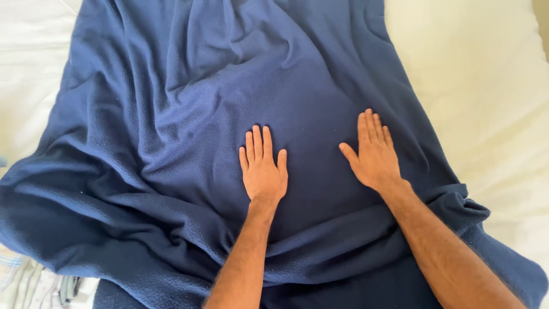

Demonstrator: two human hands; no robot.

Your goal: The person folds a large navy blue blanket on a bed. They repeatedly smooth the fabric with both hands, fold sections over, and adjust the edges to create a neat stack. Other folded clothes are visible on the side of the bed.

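both palms flat on the blue blanket

we have the left hand (263,171) and the right hand (374,154) pressed palm-down on the dark blue blanket (189,114), fingers straight and close together, gripping nothing. the hands lie apart, with a smooth stretch of cloth between them. the blanket is spread over the cream bed sheet (486,86), covering most of the view, its near edge bunched in thick rolls around our forearms.

to smooth it well, we judge it best to keep the palms flat and light, and to sweep outward from the middle toward the long folds at the left, so the creases move to the edge rather than pile up.

the cloth looks like a soft knit with a fine pebbled weave, matte and fairly heavy, falling in broad rounded ridges. the sheet below is pale and smooth. at the lower left corner a bit of striped fabric (34,283) peeks out, light with thin lines.
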